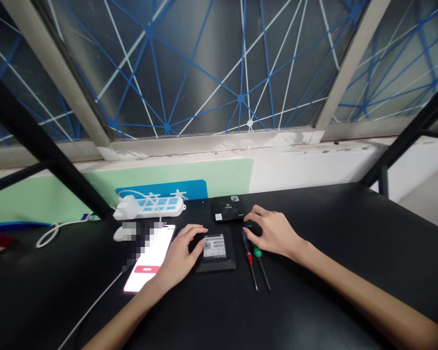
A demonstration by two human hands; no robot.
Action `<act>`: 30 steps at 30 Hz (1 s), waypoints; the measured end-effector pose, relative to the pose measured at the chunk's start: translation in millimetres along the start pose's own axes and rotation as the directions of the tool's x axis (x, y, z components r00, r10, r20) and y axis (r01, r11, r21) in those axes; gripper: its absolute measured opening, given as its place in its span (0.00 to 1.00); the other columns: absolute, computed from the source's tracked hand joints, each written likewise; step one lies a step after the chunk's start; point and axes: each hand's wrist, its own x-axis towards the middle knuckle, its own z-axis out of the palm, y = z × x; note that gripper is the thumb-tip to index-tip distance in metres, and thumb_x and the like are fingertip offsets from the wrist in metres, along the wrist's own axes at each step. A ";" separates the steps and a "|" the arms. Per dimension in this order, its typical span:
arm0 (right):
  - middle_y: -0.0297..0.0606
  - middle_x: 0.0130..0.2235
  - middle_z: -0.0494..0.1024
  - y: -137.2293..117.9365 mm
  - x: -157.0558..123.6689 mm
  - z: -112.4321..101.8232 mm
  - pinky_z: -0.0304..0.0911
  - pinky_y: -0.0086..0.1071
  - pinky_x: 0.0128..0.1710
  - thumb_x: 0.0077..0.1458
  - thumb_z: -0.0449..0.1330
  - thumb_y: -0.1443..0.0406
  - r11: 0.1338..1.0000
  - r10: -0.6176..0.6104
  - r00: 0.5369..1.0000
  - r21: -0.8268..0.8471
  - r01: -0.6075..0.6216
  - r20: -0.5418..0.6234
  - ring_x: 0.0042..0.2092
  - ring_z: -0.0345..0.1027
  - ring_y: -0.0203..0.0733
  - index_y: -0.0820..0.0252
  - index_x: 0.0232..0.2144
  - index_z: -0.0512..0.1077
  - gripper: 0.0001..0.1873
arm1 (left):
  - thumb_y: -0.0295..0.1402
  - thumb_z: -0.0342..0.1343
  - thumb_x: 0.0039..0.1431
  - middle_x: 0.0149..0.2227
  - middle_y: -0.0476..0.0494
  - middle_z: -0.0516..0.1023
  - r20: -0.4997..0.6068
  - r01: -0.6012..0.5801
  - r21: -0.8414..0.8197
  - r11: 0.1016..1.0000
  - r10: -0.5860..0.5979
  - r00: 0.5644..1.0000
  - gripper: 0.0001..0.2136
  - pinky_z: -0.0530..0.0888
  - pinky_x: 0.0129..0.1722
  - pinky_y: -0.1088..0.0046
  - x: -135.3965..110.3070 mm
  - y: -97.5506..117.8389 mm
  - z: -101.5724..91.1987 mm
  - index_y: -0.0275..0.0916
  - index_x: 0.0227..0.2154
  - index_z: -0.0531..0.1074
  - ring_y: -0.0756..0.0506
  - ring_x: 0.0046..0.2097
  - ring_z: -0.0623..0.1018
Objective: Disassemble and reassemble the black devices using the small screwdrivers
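Note:
A flat black device with a white printed label [214, 247] lies on the dark table in front of me. My left hand [180, 253] rests at its left side, thumb and index finger spread apart against the edge. My right hand [272, 231] is closed round the dark handle of a green-and-black screwdriver [257, 252], whose shaft points toward me. Just left of it lies a red-and-blue screwdriver [249, 257], its handle end close to my right thumb. Beyond both hands is a flat black box with small stickers [228, 209].
Left of my left hand lies a lit phone [149, 265], partly pixelated, with a white cable. Behind it are a white power strip [162, 206] with a plugged-in adapter [128, 208] and a white rounded object [119, 233]. Black frame bars [394, 133] and a window edge the table.

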 end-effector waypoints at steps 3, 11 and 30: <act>0.38 0.39 0.74 5.3 0.7 5.3 0.55 0.31 0.29 0.58 0.56 0.61 0.996 0.082 0.995 -0.044 -0.079 0.052 0.27 0.68 0.36 0.58 0.37 0.75 0.10 | 0.34 0.49 0.66 0.54 0.46 0.70 0.002 -0.016 0.049 0.999 0.016 1.000 0.11 0.71 0.54 0.58 -1.4 0.4 1.2 0.48 0.49 0.71 0.42 0.56 0.71; 0.39 0.35 0.74 0.3 0.2 13.8 0.59 0.32 0.35 0.60 0.55 0.61 0.991 0.084 0.990 0.098 -0.095 0.113 0.33 0.71 0.41 0.59 0.35 0.74 0.11 | 0.34 0.49 0.67 0.54 0.46 0.69 0.015 -0.017 0.045 0.999 0.017 1.000 0.10 0.70 0.55 0.58 -2.5 0.4 0.6 0.48 0.49 0.69 0.42 0.56 0.71; 0.28 0.21 0.73 0.4 0.6 17.4 0.50 0.28 0.26 0.58 0.56 0.60 0.957 0.175 0.962 0.192 -0.217 0.211 0.25 0.67 0.36 0.53 0.39 0.75 0.10 | 0.33 0.48 0.67 0.55 0.46 0.68 0.000 -0.076 0.188 0.979 0.077 0.997 0.12 0.70 0.55 0.59 -6.6 4.2 3.9 0.49 0.52 0.67 0.41 0.56 0.71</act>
